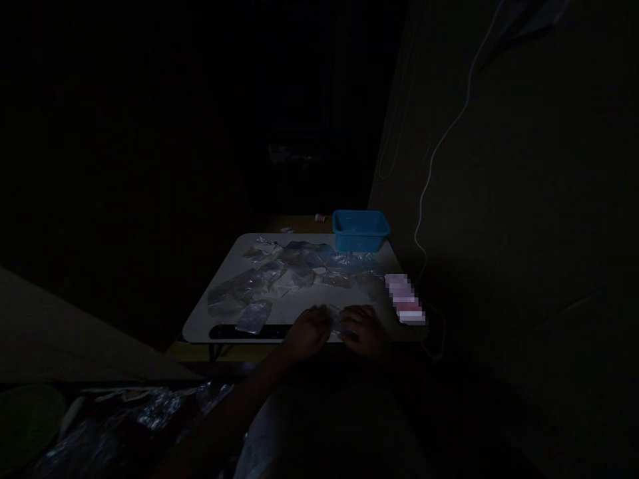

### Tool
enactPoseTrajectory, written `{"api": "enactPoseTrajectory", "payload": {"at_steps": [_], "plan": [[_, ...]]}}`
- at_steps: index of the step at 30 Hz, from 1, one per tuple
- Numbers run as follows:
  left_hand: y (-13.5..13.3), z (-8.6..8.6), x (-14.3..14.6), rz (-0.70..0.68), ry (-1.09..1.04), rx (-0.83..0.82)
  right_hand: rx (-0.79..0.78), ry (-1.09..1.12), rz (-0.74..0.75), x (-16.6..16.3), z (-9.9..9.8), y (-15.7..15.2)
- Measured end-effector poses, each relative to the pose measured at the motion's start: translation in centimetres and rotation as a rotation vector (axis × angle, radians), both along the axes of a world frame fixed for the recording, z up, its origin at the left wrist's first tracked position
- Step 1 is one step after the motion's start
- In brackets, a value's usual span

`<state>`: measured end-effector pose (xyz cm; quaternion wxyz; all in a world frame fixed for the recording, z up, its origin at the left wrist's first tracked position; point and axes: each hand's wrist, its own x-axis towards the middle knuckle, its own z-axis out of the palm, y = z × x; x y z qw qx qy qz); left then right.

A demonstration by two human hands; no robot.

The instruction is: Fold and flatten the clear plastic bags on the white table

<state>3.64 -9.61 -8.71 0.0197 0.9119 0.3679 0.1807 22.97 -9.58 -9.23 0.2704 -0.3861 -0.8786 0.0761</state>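
Observation:
In dim light, a small clear plastic bag [335, 320] lies between my two hands at the near edge of the white table. My left hand [308, 332] has its fingers curled at the bag's left side. Over its right side, my right hand [363, 330] bends its fingers and thumb against the plastic. Part of the bag is hidden under the fingers. A flat clear bag [253, 315] rests left of my left hand, partly over a dark slot [224, 331]. Beyond the hands spreads a loose heap of crumpled clear plastic bags [299, 263].
A blue plastic basin [360, 233] stands at the table's [200, 326] far right corner. A lit phone [405, 299], blurred out, sits at the right edge with a white cable [430, 173] nearby. Shiny plastic [160, 407] and a green round container [30, 426] are low on the left.

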Motion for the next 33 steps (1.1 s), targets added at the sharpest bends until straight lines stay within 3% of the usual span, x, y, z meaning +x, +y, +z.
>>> {"api": "enactPoseTrajectory", "payload": {"at_steps": [9,15,19,27,33], "plan": [[-3.4,-0.3,-0.4,0.138,0.004,0.057,0.002,0.024,-0.004,-0.5,0.3,-0.4],[-2.4,-0.2,0.0,0.118,0.034,0.047,0.018,0.053,-0.008,-0.2,-0.3,-0.1],[-1.6,0.0,-0.1,0.185,0.052,0.047,0.007,0.062,-0.029,-0.2,-0.2,0.1],[-3.5,-0.1,0.0,0.198,0.129,0.017,0.019,0.004,-0.033,-0.9,0.0,-0.2],[-1.4,-0.4,-0.5,0.189,0.152,0.001,0.01,-0.028,-0.028,-0.7,-0.1,-0.2]]}}
